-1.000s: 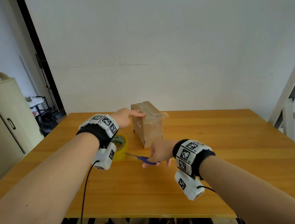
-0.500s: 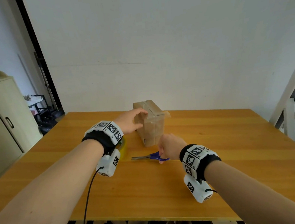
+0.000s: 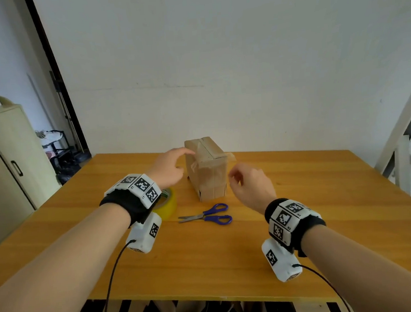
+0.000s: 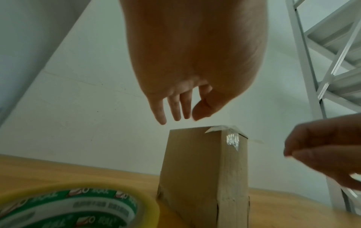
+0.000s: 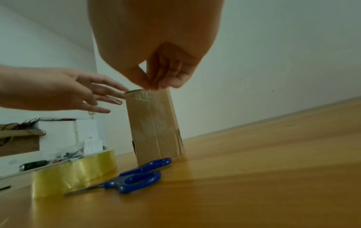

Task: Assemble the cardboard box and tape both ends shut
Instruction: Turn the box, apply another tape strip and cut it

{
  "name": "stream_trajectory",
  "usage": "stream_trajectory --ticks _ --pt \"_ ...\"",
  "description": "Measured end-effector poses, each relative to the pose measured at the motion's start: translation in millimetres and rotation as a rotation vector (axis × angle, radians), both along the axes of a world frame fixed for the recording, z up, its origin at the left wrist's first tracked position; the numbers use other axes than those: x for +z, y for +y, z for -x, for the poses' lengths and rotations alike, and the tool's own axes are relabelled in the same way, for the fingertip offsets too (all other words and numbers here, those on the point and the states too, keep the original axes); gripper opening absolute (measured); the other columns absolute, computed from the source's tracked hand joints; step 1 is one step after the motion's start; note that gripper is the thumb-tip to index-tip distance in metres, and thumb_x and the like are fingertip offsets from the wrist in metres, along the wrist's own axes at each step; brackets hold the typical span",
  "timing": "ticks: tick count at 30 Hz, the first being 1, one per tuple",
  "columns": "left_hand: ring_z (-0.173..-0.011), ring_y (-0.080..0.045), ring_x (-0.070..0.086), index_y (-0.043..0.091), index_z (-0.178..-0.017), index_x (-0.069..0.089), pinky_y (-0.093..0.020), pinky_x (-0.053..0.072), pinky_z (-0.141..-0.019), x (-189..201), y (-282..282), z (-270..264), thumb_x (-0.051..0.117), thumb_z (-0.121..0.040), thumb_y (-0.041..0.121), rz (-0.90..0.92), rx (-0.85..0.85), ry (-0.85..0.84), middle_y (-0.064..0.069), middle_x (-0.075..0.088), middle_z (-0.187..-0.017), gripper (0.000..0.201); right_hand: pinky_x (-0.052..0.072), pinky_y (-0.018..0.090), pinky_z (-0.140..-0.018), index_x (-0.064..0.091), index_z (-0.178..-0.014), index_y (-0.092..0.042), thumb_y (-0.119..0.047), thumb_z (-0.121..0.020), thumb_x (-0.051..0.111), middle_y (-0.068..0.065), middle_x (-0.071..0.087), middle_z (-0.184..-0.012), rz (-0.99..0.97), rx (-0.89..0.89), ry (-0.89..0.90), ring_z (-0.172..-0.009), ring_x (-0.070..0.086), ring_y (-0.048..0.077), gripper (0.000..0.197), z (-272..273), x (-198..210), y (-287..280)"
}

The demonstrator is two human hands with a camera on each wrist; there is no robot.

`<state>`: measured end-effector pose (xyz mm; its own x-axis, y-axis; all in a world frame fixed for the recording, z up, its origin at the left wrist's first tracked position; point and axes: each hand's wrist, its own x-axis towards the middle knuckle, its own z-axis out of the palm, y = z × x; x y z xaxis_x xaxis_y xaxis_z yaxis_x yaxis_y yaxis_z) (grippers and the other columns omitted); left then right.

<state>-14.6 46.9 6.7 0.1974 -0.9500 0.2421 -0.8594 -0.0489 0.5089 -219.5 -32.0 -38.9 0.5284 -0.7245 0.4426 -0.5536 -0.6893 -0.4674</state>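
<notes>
A small cardboard box [image 3: 211, 177] stands upright on the wooden table [image 3: 314, 208], its top flaps closed under clear tape. A loose tape end [image 3: 230, 156] sticks out past the top right edge. My left hand [image 3: 173, 165] reaches to the box's upper left edge with straight fingers, at or just above the top. My right hand [image 3: 238, 178] hovers beside the box's right side, fingers loosely curled, holding nothing. In the left wrist view the fingers [image 4: 175, 111] hang just over the box [image 4: 195, 169]. The right wrist view has my right hand [image 5: 158, 83] near the box top [image 5: 154, 123].
Blue-handled scissors [image 3: 209, 216] lie on the table in front of the box. A yellow tape roll [image 3: 169, 204] sits under my left wrist. A beige cabinet [image 3: 3, 159] stands at the left, and a white frame [image 3: 406, 127] at the right.
My right hand laid the scissors down on the table, let go and rose to the box's right side. My left hand stayed at the box's top left edge.
</notes>
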Motion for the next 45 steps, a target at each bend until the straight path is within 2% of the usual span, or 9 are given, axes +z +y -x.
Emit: stream_trajectory --ticks 3,5,9,13,16,20,27,35,45 --pt "-0.134 -0.019 0.04 0.02 -0.139 0.04 -0.028 0.033 -0.105 -6 5 9 0.055 -0.09 0.017 0.004 0.016 -0.004 0.0 0.042 -0.146 0.051 0.048 0.027 -0.073 0.054 -0.112 -0.012 -0.007 -0.087 0.051 -0.001 0.058 -0.104 -0.061 -0.097 -0.209 -0.09 0.056 0.013 0.026 1 5 -4" --pt "-0.134 -0.02 0.04 0.021 -0.145 0.029 -0.032 0.035 -0.106 -13 1 15 0.064 -0.085 0.03 -0.038 0.036 0.033 -0.001 0.036 -0.149 0.07 0.046 0.028 -0.086 0.041 -0.129 -0.009 0.001 -0.086 0.049 0.005 0.054 -0.122 -0.348 -0.101 -0.329 -0.11 0.054 0.018 0.045 -2 9 -11" --pt "-0.135 -0.022 0.039 0.019 -0.148 0.02 -0.037 0.038 -0.109 -24 -17 21 0.071 -0.079 0.025 -0.044 0.065 0.204 -0.005 0.032 -0.151 0.086 0.046 0.034 -0.095 0.025 -0.143 -0.009 0.012 -0.086 0.04 0.012 0.049 -0.139 -0.884 -0.017 -0.498 -0.117 0.051 0.022 0.062 -13 7 -19" --pt "-0.138 -0.021 0.034 0.02 -0.147 0.024 -0.039 0.034 -0.112 -26 -27 15 0.07 -0.08 0.014 -0.033 0.037 0.288 -0.003 0.033 -0.151 0.081 0.042 0.038 -0.103 0.039 -0.137 -0.005 0.007 -0.091 0.036 0.016 0.059 -0.126 -0.983 0.05 -0.59 -0.12 0.054 0.026 0.047 -17 9 -22" --pt "-0.14 -0.019 0.03 0.022 -0.146 0.027 -0.039 0.032 -0.113 -26 -30 8 0.071 -0.079 0.013 -0.053 0.013 0.297 0.0 0.033 -0.151 0.081 0.042 0.042 -0.103 0.048 -0.13 -0.004 -0.017 -0.099 0.04 0.013 0.061 -0.123 -1.079 0.061 -0.708 -0.116 0.056 0.026 0.035 -17 12 -30" --pt "-0.14 -0.019 0.031 0.022 -0.144 0.033 -0.038 0.036 -0.111 -26 -30 3 0.071 -0.079 0.01 -0.047 -0.009 0.325 -0.002 0.036 -0.15 0.076 0.044 0.043 -0.102 0.055 -0.109 -0.012 -0.04 -0.092 0.054 0.007 0.063 -0.116 -1.078 0.123 -0.672 -0.113 0.057 0.022 0.033 -19 11 -37" --pt "-0.132 -0.024 0.044 0.022 -0.146 0.024 -0.036 0.045 -0.102 -25 -27 3 0.068 -0.079 -0.002 -0.066 0.0 0.443 -0.007 0.033 -0.151 0.084 0.052 0.036 -0.09 0.057 -0.12 -0.007 -0.03 -0.088 0.063 0.01 0.064 -0.118 -0.976 0.109 -0.675 -0.109 0.061 0.02 0.04 -29 -2 -43" --pt "-0.115 -0.026 0.059 0.018 -0.146 0.024 -0.024 0.051 -0.078 -26 -23 3 0.061 -0.082 -0.009 -0.08 0.026 0.577 -0.007 0.034 -0.151 0.079 0.052 0.032 -0.087 0.06 -0.112 -0.005 -0.021 -0.09 0.061 0.012 0.065 -0.115 -0.991 0.159 -0.756 -0.109 0.061 0.023 0.027 -30 -10 -45" --pt "-0.129 -0.028 0.047 0.018 -0.148 0.02 -0.026 0.049 -0.088 -32 -25 2 0.057 -0.083 -0.012 -0.096 0.013 0.586 -0.004 0.029 -0.153 0.081 0.049 0.031 -0.091 0.061 -0.108 -0.005 0.001 -0.086 0.062 0.016 0.063 -0.113 -1.023 0.145 -0.788 -0.111 0.06 0.026 0.023 -31 -17 -50"
